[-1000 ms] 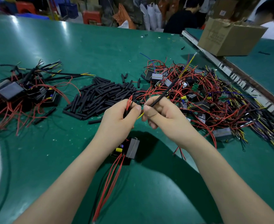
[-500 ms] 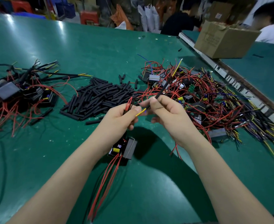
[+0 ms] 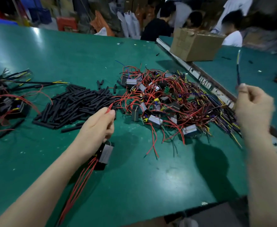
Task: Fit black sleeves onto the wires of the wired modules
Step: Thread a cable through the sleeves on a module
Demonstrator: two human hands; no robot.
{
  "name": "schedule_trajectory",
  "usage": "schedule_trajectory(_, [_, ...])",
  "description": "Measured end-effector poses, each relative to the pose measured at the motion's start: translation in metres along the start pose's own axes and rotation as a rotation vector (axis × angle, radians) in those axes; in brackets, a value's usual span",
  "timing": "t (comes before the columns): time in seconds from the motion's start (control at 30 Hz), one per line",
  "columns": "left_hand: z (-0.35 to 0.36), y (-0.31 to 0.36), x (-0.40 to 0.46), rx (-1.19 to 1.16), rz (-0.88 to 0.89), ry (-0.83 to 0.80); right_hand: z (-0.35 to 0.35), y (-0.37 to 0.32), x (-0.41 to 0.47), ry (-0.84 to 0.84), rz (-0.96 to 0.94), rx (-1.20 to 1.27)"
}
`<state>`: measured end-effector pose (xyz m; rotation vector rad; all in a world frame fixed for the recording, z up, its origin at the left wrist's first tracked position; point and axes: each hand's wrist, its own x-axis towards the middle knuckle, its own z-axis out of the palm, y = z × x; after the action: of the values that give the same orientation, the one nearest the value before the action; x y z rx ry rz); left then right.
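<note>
Head view: the wired module [image 3: 105, 154] hangs under the left hand [image 3: 96, 126], which pinches its red wires [image 3: 109, 108] over the green table's near middle. The right hand [image 3: 254, 110], half a second ago beside the left, has swung out toward the table's right edge, gripping the yellow wire's black sleeve [image 3: 238, 73]. That sleeve seems fitted; unsleeved modules [image 3: 167, 99] lie beyond, loose sleeves [image 3: 75, 104] left of them.

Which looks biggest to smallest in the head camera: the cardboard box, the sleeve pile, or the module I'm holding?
1. Sleeve pile
2. Cardboard box, though it sits farther away, so really unsure
3. Module under the left hand
</note>
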<state>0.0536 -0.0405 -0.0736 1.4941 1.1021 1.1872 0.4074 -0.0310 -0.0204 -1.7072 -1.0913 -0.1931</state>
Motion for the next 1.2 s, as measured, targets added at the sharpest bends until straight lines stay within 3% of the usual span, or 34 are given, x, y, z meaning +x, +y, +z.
schedule_trajectory(0.17, [0.002, -0.001, 0.002, -0.001, 0.049, 0.01, -0.028, 0.053, 0.027, -0.033, 0.16, -0.334])
schedule_trajectory(0.3, [0.008, -0.003, 0.005, 0.0, 0.061, 0.014, -0.016, 0.056, 0.024, -0.166, 0.212, -0.595])
schedule_trajectory(0.5, [0.006, -0.002, 0.002, 0.031, 0.08, 0.066, 0.025, 0.045, 0.024, -0.671, 0.075, -0.587])
schedule_trajectory(0.77, [0.003, -0.002, 0.001, 0.042, 0.062, 0.068, 0.043, 0.027, 0.014, -0.664, 0.237, -0.828])
schedule_trajectory(0.9, [0.002, -0.003, 0.003, 0.04, 0.063, 0.07, 0.033, 0.026, 0.024, -0.61, 0.314, -0.513])
schedule_trajectory(1.03, [0.003, -0.003, 0.003, 0.022, 0.06, 0.062, 0.009, 0.012, 0.03, -0.414, 0.433, -0.106])
schedule_trajectory(1.2, [0.003, -0.003, 0.002, 0.024, 0.059, 0.058, -0.005, -0.008, 0.047, -0.149, 0.188, -0.131])
